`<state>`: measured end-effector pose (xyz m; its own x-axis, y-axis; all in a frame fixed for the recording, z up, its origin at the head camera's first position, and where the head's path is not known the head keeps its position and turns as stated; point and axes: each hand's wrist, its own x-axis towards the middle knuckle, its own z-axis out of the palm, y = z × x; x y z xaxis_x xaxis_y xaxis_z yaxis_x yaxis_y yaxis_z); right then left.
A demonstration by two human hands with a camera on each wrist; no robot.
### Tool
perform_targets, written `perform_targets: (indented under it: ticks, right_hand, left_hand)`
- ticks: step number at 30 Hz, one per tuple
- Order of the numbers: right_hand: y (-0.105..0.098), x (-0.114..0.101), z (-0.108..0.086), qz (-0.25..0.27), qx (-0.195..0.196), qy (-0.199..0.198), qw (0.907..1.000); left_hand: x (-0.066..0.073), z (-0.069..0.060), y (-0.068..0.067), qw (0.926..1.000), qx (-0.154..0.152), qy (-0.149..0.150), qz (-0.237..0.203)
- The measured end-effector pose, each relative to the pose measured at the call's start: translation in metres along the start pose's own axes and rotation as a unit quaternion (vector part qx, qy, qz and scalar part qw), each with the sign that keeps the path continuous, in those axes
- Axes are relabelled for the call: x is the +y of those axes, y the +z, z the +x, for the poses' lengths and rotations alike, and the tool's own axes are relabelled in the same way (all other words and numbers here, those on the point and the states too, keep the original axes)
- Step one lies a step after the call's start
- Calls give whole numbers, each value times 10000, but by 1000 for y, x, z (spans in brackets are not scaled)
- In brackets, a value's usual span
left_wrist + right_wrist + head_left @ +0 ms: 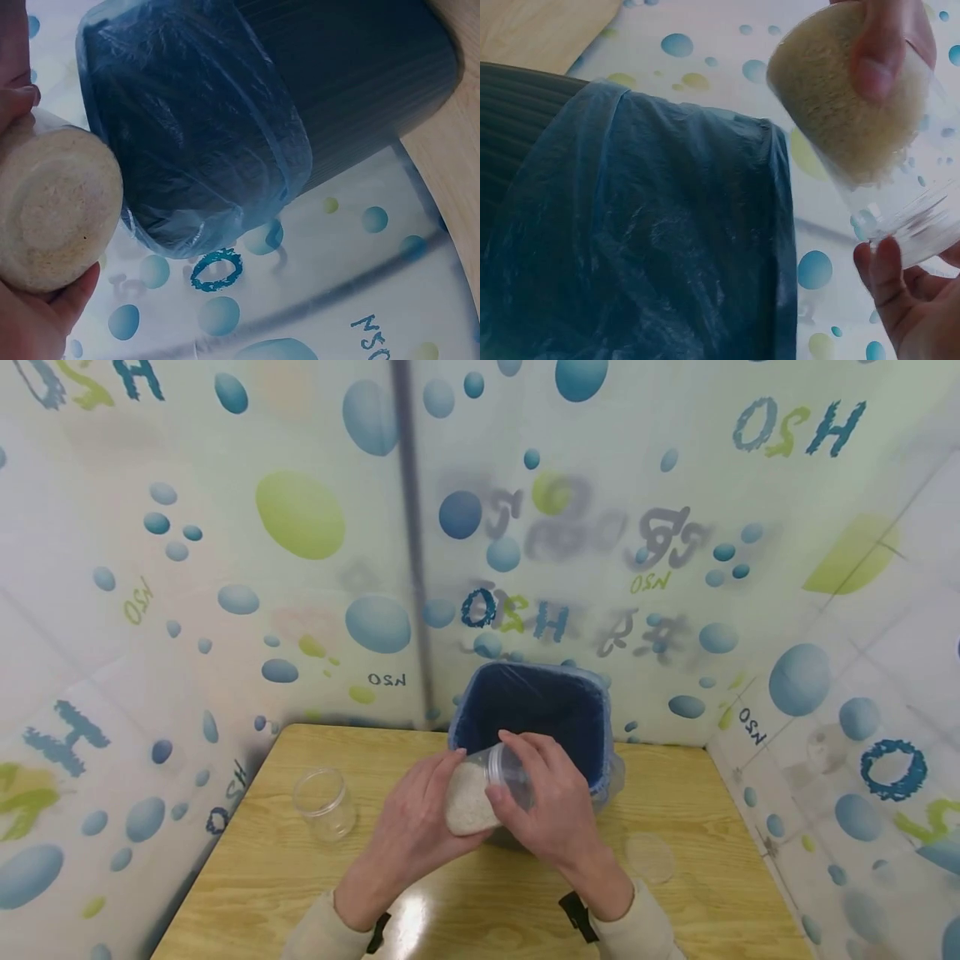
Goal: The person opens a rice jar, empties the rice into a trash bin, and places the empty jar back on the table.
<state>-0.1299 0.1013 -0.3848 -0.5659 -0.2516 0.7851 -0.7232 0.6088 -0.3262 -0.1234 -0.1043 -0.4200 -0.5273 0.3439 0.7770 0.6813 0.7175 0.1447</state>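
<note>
A clear plastic jar of rice [471,797] is held tilted over the near rim of the bin [468,700], which has a blue plastic liner. My left hand [416,810] grips the rice-filled body; in the left wrist view the jar's base [60,210] faces the camera. At the jar's other end, my right hand [551,793] holds the clear part past a whitish ring, fingers and thumb on either side. Whether that clear part is a separate piece, I cannot tell. The right wrist view shows rice grains [847,97] packed toward the base end.
An open clear jar [326,806] stands on the wooden table [247,860] at the left. A clear round disc, like a lid [650,857], lies at the right. Behind the bin and along both sides hangs a dotted curtain [300,593].
</note>
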Motion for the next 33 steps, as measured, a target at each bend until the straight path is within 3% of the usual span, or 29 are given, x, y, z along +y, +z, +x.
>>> perform_targets:
  ticks: [8,15,18,22,33]
  right_hand:
    - [2,5,-3,380,239,-437,9980]
    - [3,8,0,438,453,-1106,9919]
    - [2,10,2,516,374,-1234,9903]
    - [0,12,0,622,175,-1220,9904]
    - [-6,19,-8,1086,-517,-1266,9846]
  left_hand:
    - [3,3,-6,9996,-265,47,-18]
    - [3,4,-12,9903,-1038,-481,-793]
    - [3,3,-13,9864,-1196,-633,-932]
    - [3,3,-11,9871,-1174,-635,-883]
    - [1,4,-8,9956,-816,-196,-427]
